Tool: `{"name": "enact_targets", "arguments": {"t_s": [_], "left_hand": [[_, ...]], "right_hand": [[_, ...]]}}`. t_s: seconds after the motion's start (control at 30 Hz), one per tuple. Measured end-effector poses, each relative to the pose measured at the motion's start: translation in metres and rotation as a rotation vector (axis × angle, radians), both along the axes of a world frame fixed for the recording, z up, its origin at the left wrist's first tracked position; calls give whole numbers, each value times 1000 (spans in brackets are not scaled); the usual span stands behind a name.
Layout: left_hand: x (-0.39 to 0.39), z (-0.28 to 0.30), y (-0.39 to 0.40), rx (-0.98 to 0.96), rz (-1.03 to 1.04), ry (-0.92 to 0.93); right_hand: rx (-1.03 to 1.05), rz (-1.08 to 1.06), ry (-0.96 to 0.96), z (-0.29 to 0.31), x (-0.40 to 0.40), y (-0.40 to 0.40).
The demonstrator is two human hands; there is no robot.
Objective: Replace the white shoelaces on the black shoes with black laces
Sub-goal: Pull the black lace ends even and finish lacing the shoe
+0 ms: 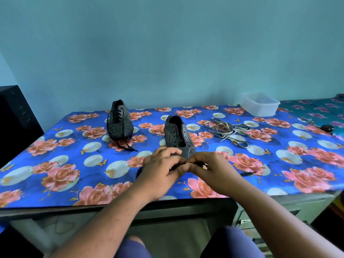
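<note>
Two black shoes stand on the flowered table. The left shoe [120,121] carries a black lace with loose ends trailing toward me. The right shoe [178,136] shows bare eyelets and no lace. Just in front of its toe, my left hand [162,170] and my right hand [208,168] meet and pinch a black lace [248,173] between their fingertips; its ends stick out on the cloth to either side. The removed white laces [228,130] lie in a tangle to the right of the unlaced shoe.
A clear plastic box [260,106] stands at the table's back right corner. A black cabinet [16,116] is at the far left. A small dark round object [328,129] sits at the right edge. The table's front edge [74,209] runs just below my wrists.
</note>
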State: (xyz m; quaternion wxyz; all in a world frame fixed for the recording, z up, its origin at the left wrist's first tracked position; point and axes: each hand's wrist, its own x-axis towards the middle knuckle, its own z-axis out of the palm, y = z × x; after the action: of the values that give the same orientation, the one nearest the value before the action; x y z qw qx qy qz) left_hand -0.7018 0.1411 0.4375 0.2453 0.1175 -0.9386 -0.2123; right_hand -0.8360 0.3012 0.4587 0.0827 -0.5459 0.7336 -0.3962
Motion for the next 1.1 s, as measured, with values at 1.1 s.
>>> {"name": "enact_targets", "arguments": {"t_s": [1.1], "left_hand": [[22, 3, -40, 70, 205, 58]], "right_hand": [[-28, -218, -250, -4, -31, 29]]}}
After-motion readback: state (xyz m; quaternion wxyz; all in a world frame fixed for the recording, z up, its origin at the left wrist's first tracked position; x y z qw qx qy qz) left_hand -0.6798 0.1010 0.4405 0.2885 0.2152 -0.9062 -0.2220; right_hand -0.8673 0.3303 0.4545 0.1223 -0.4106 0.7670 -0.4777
